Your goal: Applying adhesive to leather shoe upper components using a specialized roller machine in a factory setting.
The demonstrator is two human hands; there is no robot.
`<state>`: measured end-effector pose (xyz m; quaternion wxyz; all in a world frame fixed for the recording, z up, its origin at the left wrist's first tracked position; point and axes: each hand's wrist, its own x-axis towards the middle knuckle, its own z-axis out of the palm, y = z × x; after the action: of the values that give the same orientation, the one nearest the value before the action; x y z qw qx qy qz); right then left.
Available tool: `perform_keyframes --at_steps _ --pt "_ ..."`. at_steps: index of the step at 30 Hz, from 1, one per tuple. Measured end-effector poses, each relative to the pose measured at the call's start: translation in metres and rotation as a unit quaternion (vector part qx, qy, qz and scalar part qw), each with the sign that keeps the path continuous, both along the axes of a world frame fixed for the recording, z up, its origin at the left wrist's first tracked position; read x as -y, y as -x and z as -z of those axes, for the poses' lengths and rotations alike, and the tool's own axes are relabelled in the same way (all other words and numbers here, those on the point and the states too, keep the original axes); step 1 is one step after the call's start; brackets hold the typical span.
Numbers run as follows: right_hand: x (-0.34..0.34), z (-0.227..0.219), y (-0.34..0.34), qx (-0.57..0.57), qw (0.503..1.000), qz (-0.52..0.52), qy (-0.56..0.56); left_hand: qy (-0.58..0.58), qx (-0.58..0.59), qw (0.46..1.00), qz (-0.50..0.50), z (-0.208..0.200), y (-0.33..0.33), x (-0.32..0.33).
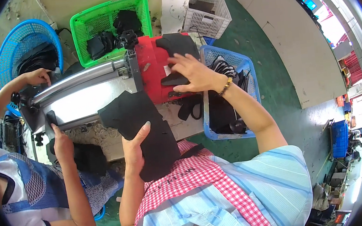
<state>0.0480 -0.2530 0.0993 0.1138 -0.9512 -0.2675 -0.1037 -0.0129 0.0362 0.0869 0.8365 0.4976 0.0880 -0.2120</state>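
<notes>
My left hand [134,151] is closed on a flat, irregularly cut black piece of sheet material [156,146], its thumb lying on top. Whether several layers are stacked there I cannot tell. That piece hangs in front of a roller machine with a shiny metal roller [77,81] and a red housing [150,66]. Over the housing my right hand [194,74] spreads its fingers and thumb apart, slightly blurred. Beneath and beside it lie a black cut piece [178,44] and a smaller black piece [175,79]; the fingers seem to touch the smaller one.
At the left, a co-worker's hand [63,146] holds a small dark strip by the roller; their other hand [38,77] is at its far end. Baskets stand around: green [109,5], round blue [3,56], light blue [232,137], white crate [207,25]. A pale panel [297,49] stands right.
</notes>
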Motion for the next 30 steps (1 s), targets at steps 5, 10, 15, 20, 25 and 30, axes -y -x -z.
perform_keyframes --at_steps 5,10,15,20,25,30 --pt "-0.067 -0.038 0.037 -0.319 0.857 0.113 -0.388 -0.005 0.007 1.000 0.026 -0.006 -0.003 0.013" --pt "-0.100 -0.034 0.049 -0.259 0.825 0.120 -0.489 0.054 0.005 0.998 0.028 -0.012 -0.001 0.017" --pt "-0.097 -0.019 0.051 -0.305 0.748 0.095 -0.582 0.094 -0.026 0.995 0.021 0.001 -0.004 0.008" --pt "-0.132 0.010 0.053 -0.166 0.729 0.145 -0.648 -0.001 0.054 0.997 0.051 -0.005 -0.002 0.004" --pt "-0.113 -0.022 0.015 -0.261 0.843 0.129 -0.453 -0.092 0.107 0.984 0.106 -0.004 -0.004 -0.019" --pt "-0.110 -0.045 0.005 -0.380 0.842 0.060 -0.378 -0.079 0.059 0.982 0.159 -0.007 -0.010 -0.039"
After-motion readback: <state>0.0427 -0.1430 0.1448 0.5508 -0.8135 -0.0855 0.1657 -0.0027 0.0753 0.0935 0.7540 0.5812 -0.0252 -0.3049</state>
